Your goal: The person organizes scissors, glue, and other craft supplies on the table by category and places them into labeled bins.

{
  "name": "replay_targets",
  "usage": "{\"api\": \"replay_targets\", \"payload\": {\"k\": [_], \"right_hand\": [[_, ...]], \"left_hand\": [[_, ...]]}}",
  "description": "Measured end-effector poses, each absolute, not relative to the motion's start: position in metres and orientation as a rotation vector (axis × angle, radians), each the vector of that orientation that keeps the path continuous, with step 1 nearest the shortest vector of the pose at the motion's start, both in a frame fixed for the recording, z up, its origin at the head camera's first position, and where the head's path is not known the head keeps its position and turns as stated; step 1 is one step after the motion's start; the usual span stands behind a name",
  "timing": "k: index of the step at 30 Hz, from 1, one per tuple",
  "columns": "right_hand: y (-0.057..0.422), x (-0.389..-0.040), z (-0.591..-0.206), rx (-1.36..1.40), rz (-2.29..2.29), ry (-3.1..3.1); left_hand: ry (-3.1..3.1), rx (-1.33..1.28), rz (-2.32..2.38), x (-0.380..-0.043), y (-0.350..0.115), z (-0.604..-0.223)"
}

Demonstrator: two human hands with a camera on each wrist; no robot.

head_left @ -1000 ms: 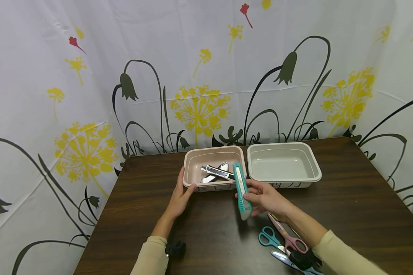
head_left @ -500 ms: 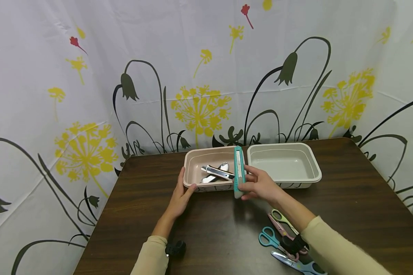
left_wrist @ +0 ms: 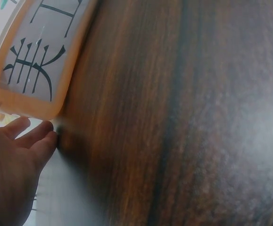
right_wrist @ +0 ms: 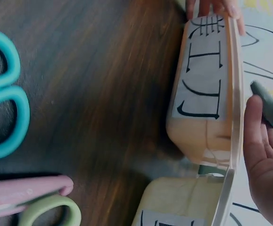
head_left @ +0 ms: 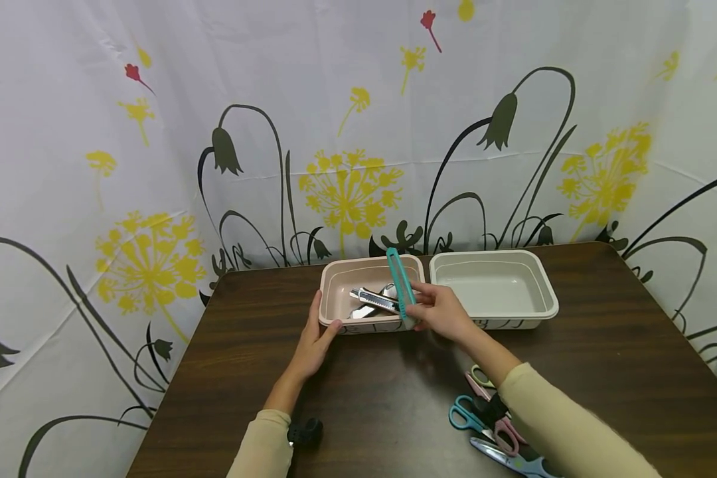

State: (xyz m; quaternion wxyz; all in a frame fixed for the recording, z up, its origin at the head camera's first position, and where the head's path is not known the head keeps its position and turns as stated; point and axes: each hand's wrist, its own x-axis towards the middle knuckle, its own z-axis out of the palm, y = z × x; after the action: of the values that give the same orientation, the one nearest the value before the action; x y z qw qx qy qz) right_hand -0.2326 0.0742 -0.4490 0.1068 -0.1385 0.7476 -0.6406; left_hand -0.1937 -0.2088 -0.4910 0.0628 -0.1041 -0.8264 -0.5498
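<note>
My right hand (head_left: 445, 312) pinches a teal utility knife (head_left: 399, 282) by its lower end, tilted upright over the right part of a pink plastic bin (head_left: 328, 282). In the right wrist view only the knife's grey end (right_wrist: 264, 101) shows well between thumb and fingers. Inside that bin a silver snap-off cutter (head_left: 379, 301) lies across a metal spoon (head_left: 361, 311). At the bin's front left corner my left hand (head_left: 309, 342) rests, fairly straight fingers along the side wall and thumb on the front rim. The left wrist view shows its fingers (left_wrist: 39, 141) beside the labelled bin.
A pale grey bin (head_left: 490, 282) stands just right of the pink one. Under my right forearm lie teal scissors (head_left: 466, 413), pink scissors (head_left: 506, 435), light green scissors (head_left: 480, 376) and blue scissors (head_left: 508, 458), partly hidden. A flower-printed curtain hangs behind the table.
My right hand has carried the teal utility knife up and leftward from in front of the pink bin to over it, tipping its top left. The left hand has stayed put.
</note>
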Motion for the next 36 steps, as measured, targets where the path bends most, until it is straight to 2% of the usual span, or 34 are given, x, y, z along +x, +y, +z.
{"api": "replay_targets", "payload": {"k": [15,25,36], "right_hand": [[0.055,-0.250,-0.448,-0.618,-1.464,2.756],[0.040,-0.259,-0.450,-0.640,-1.139,2.913],[0.029,-0.270,-0.460,-0.632,-0.914,3.025]], "left_hand": [[-2.514,-0.313,-1.618,-0.194,-0.208,-0.492],[-2.509,-0.268,-1.587,-0.210,-0.220,-0.526],[-2.463,-0.395,-1.670,-0.197,-0.212,-0.496]]}}
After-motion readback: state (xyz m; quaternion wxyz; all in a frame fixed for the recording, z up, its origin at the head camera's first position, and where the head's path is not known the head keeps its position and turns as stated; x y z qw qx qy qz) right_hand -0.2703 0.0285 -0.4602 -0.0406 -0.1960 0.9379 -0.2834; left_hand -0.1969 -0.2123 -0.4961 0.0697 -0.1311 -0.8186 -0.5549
